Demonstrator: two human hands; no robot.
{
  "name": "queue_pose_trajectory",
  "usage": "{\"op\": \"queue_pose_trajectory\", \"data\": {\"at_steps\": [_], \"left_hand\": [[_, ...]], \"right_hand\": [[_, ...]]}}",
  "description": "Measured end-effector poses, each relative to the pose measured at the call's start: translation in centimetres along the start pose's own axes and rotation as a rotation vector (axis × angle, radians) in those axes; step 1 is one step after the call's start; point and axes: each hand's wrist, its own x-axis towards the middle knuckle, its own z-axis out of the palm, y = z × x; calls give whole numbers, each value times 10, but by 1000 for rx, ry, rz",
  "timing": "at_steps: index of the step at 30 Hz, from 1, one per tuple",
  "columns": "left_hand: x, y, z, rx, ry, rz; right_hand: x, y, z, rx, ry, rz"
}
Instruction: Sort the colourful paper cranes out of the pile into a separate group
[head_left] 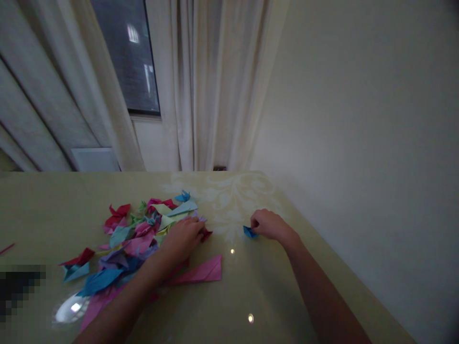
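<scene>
My left hand (183, 237) rests on the right edge of a heap of folded coloured paper pieces (136, 234), with its fingertips curled on a small red folded piece (207, 234). My right hand (268, 224) lies further right on the table, fingers closed in a pinch on a small blue folded piece (249, 232) that sits on the tabletop. A larger pink folded sheet (202, 272) lies just in front of my left forearm.
The glossy pale yellow-green table (251, 286) has its right edge along a cream wall (358, 119). Light curtains (215, 81) and a dark window (125, 52) stand behind the table's far edge. More red and blue folded pieces (77, 265) lie at the left.
</scene>
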Motion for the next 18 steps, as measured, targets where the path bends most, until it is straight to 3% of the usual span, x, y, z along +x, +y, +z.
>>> {"op": "queue_pose_trajectory", "data": {"at_steps": [6,10,13,18], "left_hand": [[-3,5,-6,-150,34,21],[-8,20,-14,-215,33,32],[-12,37,-14,-240,65,84],[-13,57,-1,-239,53,139]], "right_hand": [[-13,-4,-18,40,19,-26],[-28,-29,-29,235,137,-252],[-34,-52,-23,337,148,-448],[-29,-65,-3,177,55,-458]]}}
